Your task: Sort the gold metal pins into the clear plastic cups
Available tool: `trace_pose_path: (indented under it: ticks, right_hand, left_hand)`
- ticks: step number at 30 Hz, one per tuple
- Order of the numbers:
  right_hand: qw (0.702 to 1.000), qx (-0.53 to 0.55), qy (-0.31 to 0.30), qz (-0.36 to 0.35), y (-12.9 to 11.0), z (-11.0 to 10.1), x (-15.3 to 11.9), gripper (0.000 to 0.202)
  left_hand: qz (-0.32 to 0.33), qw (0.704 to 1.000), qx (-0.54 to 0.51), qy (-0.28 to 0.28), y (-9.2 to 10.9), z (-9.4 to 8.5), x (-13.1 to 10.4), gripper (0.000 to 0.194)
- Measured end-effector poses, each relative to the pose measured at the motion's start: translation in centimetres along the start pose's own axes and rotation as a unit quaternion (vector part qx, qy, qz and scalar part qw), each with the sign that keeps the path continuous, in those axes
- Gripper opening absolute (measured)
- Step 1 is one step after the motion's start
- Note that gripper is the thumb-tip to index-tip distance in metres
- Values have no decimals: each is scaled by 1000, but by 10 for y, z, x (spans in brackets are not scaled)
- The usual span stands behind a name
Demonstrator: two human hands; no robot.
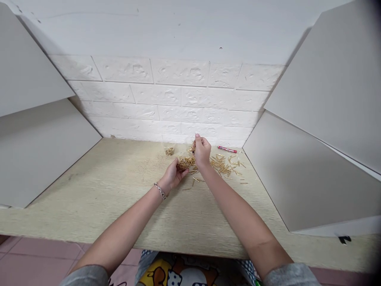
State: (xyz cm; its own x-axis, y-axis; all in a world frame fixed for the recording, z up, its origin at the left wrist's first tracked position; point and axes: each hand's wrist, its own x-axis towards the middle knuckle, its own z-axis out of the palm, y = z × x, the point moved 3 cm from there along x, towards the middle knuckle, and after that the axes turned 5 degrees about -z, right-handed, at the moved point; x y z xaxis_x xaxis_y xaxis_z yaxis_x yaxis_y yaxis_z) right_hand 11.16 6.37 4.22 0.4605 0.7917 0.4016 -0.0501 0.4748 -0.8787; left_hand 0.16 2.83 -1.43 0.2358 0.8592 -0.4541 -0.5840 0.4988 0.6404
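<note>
My left hand [172,175], with a chain bracelet at the wrist, is wrapped round a clear container [182,163] of small gold-coloured pieces. It is tilted towards the right, and its rim is hard to make out. Just right of it and a little higher, my right hand [203,152] is closed with thumb and finger pinched together; what they hold is too small to tell. Thin gold metal pins [222,164] lie scattered on the tabletop beyond my right wrist. Partly hidden behind my right hand are more gold pieces [191,149], seemingly in another clear container.
A small clear container [170,151] with gold bits stands near the white brick-patterned wall [169,95]. A red pen [227,149] lies at the back right. Grey panels [321,171] flank both sides of the wooden tabletop [98,186]. Fine specks dot the surface left of my hands.
</note>
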Motion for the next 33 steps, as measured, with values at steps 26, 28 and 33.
trace_pose_path:
  ticks: [26, 28, 33]
  right_hand:
    - [998, 24, -48, 21, 13, 3, 0, 30]
    - [998, 29, -56, 19, 13, 3, -1, 29]
    - [996, 27, -77, 20, 11, 4, -2, 28]
  left_hand:
    - [3, 1000, 0, 11, -1, 1, 0, 22]
    - [3, 1000, 1, 10, -1, 2, -1, 22]
    - [3, 1000, 6, 11, 0, 3, -3, 22]
